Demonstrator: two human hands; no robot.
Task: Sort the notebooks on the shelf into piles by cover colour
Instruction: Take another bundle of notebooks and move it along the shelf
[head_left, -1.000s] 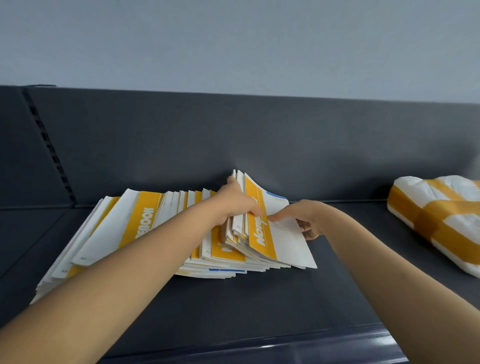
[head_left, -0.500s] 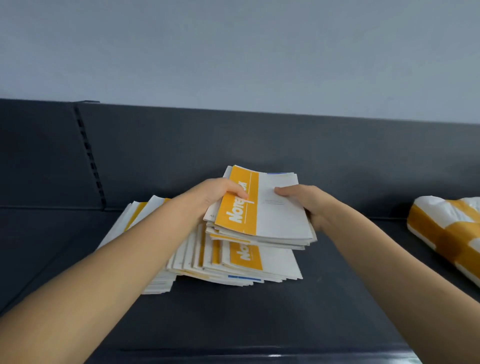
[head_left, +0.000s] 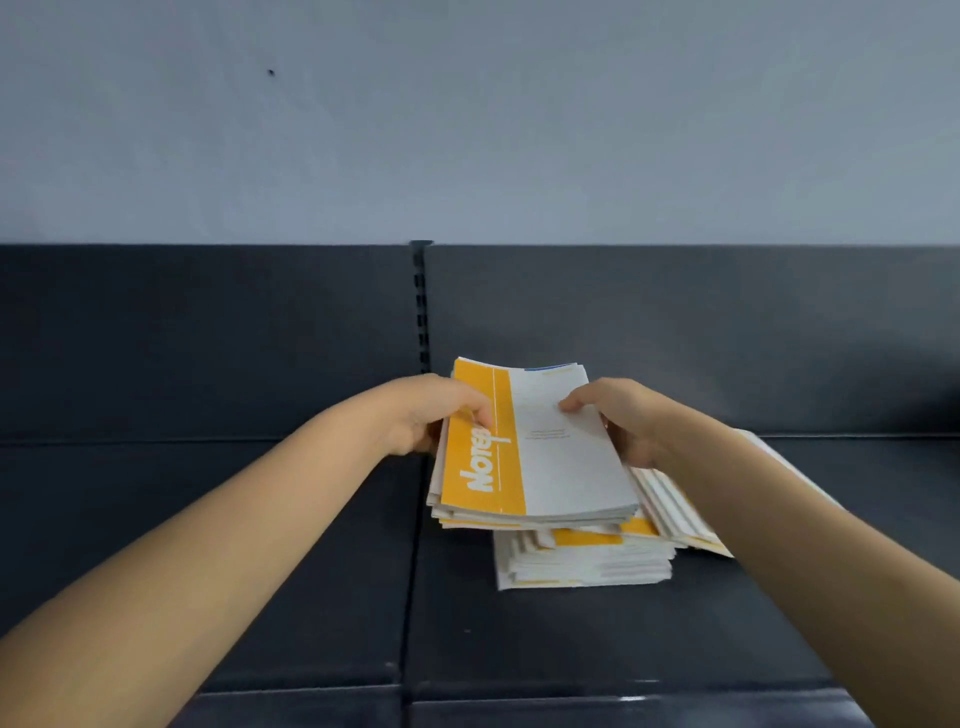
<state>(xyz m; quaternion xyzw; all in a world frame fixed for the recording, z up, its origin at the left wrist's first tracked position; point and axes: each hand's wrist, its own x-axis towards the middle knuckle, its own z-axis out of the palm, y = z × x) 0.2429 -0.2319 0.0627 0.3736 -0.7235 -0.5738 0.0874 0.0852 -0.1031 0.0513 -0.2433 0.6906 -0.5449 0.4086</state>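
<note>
I hold a stack of yellow-and-white notebooks (head_left: 540, 452) lifted above the dark shelf (head_left: 311, 571). My left hand (head_left: 431, 415) grips its left, yellow edge, thumb on the top cover. My right hand (head_left: 618, 421) grips the right, white edge. A thin blue edge shows at the held stack's far top. Below and to the right, the remaining pile of notebooks (head_left: 587, 561) lies on the shelf, with more notebooks fanned out (head_left: 675, 509) behind my right forearm, partly hidden.
The shelf's dark back panel (head_left: 208, 338) rises behind, with a slotted upright (head_left: 421, 312) at its middle. A seam runs down the shelf floor left of the pile. A pale wall is above.
Both hands have lifted a stack off the pile and carried it left. The view has swung left, so the pile now lies to the right and the wrapped yellow-and-white bundle is out of view.
</note>
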